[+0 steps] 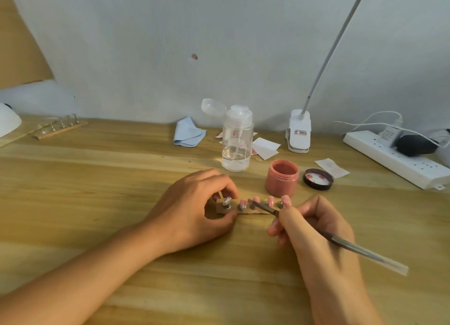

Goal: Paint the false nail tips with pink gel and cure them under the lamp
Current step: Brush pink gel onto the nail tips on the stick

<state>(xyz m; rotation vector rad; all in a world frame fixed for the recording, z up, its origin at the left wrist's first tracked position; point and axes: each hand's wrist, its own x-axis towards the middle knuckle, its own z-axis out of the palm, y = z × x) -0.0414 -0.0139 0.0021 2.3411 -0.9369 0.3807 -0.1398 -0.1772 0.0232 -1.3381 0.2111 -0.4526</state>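
A wooden strip [250,210] lies on the table with several false nail tips standing on small metal pegs. Most tips [286,200] are pink; the leftmost tip [227,200] is still clear. My left hand [194,207] grips the strip's left end between thumb and fingers. My right hand [314,229] holds a thin grey brush [360,250], whose tip [252,201] lies over the pink tips near the strip's middle. The open pink gel jar [282,177] stands just behind the strip, its black lid [318,179] lying upside down to the right.
A clear pump bottle [236,139] stands behind the strip, a blue cloth [188,134] to its left. A second wooden strip [59,127] with clear tips lies far left near a white lamp [7,121]. A clip lamp base [299,131], paper wipes and a power strip [397,159] lie right.
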